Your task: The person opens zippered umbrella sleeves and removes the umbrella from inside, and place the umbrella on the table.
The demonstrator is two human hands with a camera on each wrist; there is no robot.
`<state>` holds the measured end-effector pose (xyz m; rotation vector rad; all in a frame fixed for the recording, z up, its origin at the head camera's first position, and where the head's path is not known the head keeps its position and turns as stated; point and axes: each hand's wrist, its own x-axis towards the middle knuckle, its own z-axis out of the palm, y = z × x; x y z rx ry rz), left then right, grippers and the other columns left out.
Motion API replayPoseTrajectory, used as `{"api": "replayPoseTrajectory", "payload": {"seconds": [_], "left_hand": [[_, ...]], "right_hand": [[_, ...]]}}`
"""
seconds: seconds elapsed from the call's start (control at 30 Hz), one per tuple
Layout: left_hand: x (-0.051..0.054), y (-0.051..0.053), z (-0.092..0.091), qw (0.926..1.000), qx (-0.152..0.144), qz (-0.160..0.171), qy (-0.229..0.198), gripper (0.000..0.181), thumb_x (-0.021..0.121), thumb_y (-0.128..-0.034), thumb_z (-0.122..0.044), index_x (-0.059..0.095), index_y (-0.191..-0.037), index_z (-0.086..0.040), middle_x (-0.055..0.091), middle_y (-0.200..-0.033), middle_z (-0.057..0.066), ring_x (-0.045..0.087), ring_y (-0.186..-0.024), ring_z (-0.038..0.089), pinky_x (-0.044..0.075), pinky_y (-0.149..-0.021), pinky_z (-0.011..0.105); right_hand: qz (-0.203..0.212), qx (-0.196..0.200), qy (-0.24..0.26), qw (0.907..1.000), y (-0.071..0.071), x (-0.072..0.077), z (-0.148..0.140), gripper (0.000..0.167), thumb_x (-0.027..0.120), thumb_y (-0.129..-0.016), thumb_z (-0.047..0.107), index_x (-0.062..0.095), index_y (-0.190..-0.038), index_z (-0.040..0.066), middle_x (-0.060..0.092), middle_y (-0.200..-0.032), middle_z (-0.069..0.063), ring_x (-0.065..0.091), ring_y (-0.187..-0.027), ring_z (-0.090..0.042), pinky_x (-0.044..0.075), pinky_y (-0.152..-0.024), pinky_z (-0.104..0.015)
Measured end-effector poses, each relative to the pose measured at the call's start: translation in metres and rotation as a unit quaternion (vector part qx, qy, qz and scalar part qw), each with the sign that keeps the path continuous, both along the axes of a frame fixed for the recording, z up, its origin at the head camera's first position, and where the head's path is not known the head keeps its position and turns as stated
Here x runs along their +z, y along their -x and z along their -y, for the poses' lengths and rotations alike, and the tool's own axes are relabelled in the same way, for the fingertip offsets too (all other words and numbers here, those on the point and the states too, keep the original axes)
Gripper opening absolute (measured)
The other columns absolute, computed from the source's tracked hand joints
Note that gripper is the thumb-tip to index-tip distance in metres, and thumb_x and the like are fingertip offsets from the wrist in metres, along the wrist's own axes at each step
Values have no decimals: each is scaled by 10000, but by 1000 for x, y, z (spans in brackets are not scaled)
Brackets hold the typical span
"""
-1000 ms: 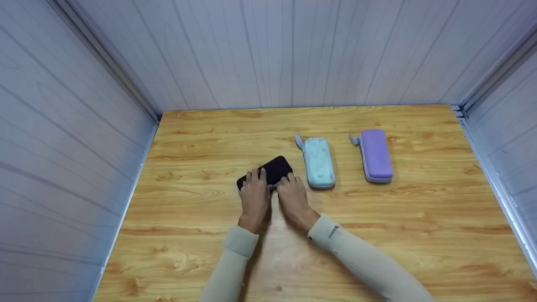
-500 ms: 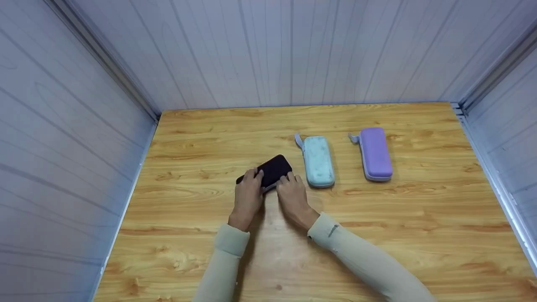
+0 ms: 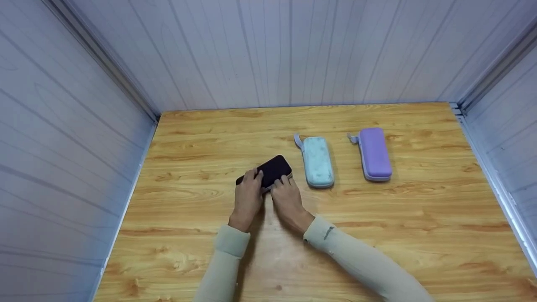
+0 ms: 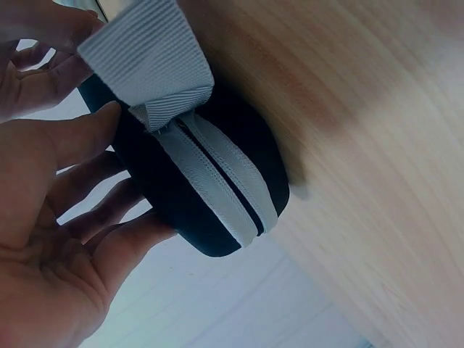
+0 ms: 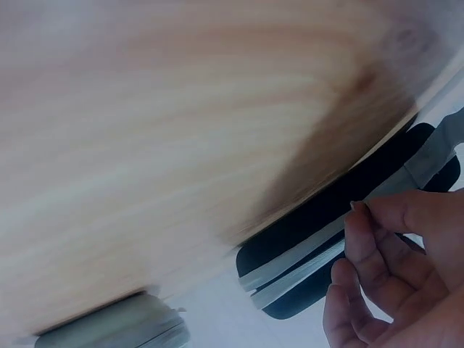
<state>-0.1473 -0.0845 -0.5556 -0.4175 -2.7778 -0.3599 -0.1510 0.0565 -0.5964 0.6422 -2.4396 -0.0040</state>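
Left hand (image 3: pixel 248 196) is gripping black zip case (image 3: pixel 277 167); right hand (image 3: pixel 288 199) is pinching at its grey zipper (image 5: pixel 291 265) — close beside left hand. Case is lying against both hands, on wood-grain tabletop (image 3: pixel 168 251). Pale-blue zip case (image 3: pixel 318 162) is resting beyond right hand — purple zip case (image 3: pixel 376 152) farther right.
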Motion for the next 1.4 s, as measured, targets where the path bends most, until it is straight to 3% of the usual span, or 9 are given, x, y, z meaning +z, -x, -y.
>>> {"api": "replayPoseTrajectory", "payload": {"seconds": [0.2, 0.47, 0.83, 1.33, 1.4], "left_hand": [[3, 0, 2, 9995, 78, -30, 302, 425, 832, -902, -92, 736, -1308, -14, 682, -1273, 192, 705, -1062, 366, 621, -673, 504], [14, -1, 10, 9973, -318, 558, 352, 492, 775, -904, 44, 669, -1384, 34, 622, -1361, 233, 662, -1189, 409, 618, -840, 506], [8, -1, 12, 9987, -496, 48, 91, 459, 727, -874, 145, 696, -1324, 60, 630, -1293, 264, 692, -1077, 420, 627, -819, 474], [6, 1, 11, 9985, -519, 151, -40, 451, 747, -878, 106, 696, -1324, 69, 629, -1328, 259, 687, -1108, 417, 623, -825, 478], [7, 1, 11, 9983, -507, 290, -48, 443, 742, -908, 76, 682, -1347, 68, 622, -1350, 259, 685, -1129, 418, 621, -850, 471]], "right_hand": [[-65, -18, -74, 9999, -2, 1, 3, 130, 727, -881, 93, 764, -759, 112, 664, -779, -23, 580, -809, -219, 510, -735, -333], [-258, -71, -143, 9995, -3, 0, 5, 156, 724, -854, 99, 745, -706, 143, 639, -740, -4, 564, -795, -204, 488, -725, -315], [-101, -90, -176, 9998, -4, 0, 10, 163, 690, -872, 100, 761, -729, 135, 655, -754, -11, 581, -815, -208, 502, -740, -321], [96, -71, -499, 9987, -10, 2, 18, 145, 701, -913, 126, 774, -789, 141, 664, -786, -1, 586, -831, -187, 500, -756, -301], [68, -41, -411, 9991, -9, 1, 17, 147, 711, -911, 118, 772, -779, 138, 670, -787, -3, 592, -832, -189, 501, -763, -303]]}}
